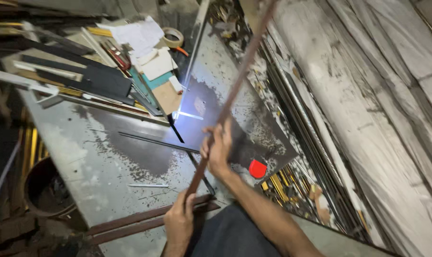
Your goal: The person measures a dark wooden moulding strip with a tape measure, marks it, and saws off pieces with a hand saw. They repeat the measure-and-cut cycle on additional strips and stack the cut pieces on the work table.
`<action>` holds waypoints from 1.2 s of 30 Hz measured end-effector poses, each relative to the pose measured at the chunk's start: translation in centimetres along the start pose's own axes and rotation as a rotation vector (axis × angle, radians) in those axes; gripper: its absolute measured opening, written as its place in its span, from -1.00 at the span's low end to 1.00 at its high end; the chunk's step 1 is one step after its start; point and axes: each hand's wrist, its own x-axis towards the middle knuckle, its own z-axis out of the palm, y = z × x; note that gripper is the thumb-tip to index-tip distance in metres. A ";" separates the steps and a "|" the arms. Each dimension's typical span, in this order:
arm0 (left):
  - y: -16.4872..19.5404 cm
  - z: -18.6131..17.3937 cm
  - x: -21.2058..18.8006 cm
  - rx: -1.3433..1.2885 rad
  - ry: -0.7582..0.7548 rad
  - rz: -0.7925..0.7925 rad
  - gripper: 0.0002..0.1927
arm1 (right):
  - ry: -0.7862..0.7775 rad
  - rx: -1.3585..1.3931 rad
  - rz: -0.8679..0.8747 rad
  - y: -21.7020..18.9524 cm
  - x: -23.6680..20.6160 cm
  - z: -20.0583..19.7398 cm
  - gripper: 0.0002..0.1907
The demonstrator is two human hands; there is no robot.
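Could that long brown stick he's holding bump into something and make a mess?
Maybe. Both the left hand and right hand grip the long brown strip low down, so its far end may swing wide and hit the pale wrapped rolls. Near the hands, it could knock the thin black strips lying on the metal table.

A long rod (235,90) slants over the workbench (97,157), tape roll (173,37) behind, bucket (47,190) at left.

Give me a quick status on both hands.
Left hand and right hand both gripping long brown rod. Rod angled over metal workbench. Nothing blocking.
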 end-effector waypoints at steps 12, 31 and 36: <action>-2.5 -0.2 -5.9 -0.079 -0.338 -0.891 -0.53 | -0.156 -0.546 0.261 10.2 16.9 -4.9 -0.67; 2.4 -4.8 4.2 -0.199 -0.210 -0.736 -0.65 | -0.411 -1.774 0.467 -4.8 4.7 -29.6 -0.60; 0.3 -3.2 3.5 -0.251 -0.173 -0.702 -0.64 | -0.212 -1.663 -0.240 -9.4 4.3 -34.9 -0.47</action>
